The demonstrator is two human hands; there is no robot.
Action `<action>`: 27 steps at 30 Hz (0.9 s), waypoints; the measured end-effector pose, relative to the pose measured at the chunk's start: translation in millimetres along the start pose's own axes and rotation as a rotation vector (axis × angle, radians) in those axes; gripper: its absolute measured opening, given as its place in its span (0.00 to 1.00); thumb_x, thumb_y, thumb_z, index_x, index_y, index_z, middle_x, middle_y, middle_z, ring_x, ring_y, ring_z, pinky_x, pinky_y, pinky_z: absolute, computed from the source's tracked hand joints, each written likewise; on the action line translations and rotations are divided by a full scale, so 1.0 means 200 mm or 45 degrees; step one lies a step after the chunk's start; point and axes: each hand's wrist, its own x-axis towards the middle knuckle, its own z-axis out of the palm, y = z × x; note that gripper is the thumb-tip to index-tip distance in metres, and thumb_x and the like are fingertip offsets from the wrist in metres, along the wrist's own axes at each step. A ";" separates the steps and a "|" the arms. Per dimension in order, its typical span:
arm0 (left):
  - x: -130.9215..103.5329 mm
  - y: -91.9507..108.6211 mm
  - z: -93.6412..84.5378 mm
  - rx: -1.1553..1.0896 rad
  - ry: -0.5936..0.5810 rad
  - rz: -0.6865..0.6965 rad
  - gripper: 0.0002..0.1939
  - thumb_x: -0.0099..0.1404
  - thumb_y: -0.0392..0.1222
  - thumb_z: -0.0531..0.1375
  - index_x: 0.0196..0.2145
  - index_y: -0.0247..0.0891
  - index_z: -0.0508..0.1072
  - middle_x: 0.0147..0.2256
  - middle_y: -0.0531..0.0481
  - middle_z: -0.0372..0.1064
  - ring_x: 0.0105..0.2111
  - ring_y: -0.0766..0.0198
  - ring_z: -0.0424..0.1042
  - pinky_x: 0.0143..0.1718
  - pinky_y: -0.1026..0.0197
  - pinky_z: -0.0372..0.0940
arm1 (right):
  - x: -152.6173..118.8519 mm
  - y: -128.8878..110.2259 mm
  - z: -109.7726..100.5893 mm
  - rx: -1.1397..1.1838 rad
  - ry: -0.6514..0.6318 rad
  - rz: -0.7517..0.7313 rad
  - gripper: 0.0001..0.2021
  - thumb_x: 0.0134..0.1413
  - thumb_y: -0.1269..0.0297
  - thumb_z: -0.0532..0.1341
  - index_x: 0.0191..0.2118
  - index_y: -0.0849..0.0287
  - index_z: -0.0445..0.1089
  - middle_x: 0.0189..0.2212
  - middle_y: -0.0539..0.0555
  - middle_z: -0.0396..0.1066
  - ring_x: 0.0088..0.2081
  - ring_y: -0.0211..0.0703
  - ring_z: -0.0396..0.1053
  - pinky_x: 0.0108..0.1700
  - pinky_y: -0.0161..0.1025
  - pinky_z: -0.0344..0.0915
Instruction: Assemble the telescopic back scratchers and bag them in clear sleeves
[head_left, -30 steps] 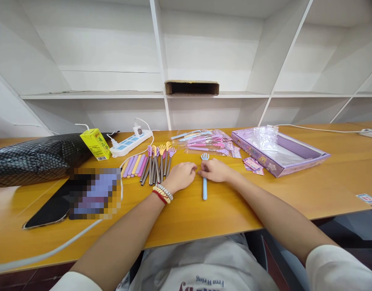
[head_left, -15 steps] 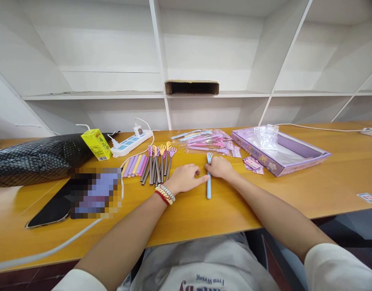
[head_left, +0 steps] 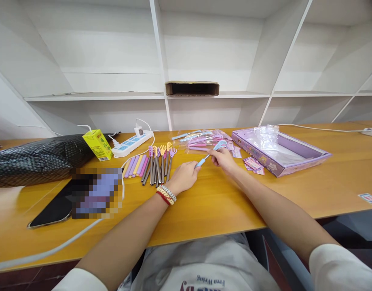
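Note:
A light-blue back scratcher point(head_left: 207, 157) is stretched between my hands above the table, tilted with its claw end up to the right. My left hand point(head_left: 184, 177) is closed around its blue handle, most of which the fingers hide. My right hand point(head_left: 224, 160) pinches the metal rod close to the blue claw head. Left of my hands lie several back scratcher heads with dark metal rods point(head_left: 157, 165), their claws purple, yellow and pink. Beside them sits a row of loose purple, yellow and pink handles point(head_left: 134, 166).
Bagged back scratchers point(head_left: 201, 139) lie behind my hands, with pink cards point(head_left: 254, 165) and a purple box point(head_left: 283, 155) holding clear bags to the right. At left are a power strip point(head_left: 133, 143), yellow drink carton point(head_left: 97, 144), black wrapped parcel point(head_left: 43, 157) and a phone point(head_left: 52, 206).
The blue back scratcher has gone from near upright, claw up, to a slant, with metal rod now showing. My left hand has closed on its handle; my right hand has shifted slightly up.

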 end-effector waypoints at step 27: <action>-0.01 -0.35 -0.37 0.747 0.658 -0.373 0.30 0.66 0.55 0.41 0.21 0.38 0.73 0.23 0.44 0.72 0.28 0.59 0.69 0.33 0.58 0.54 | 0.12 -0.24 -0.44 0.567 0.979 -0.485 0.21 0.54 0.51 0.58 0.22 0.56 0.48 0.12 0.40 0.46 0.12 0.25 0.46 0.13 0.27 0.45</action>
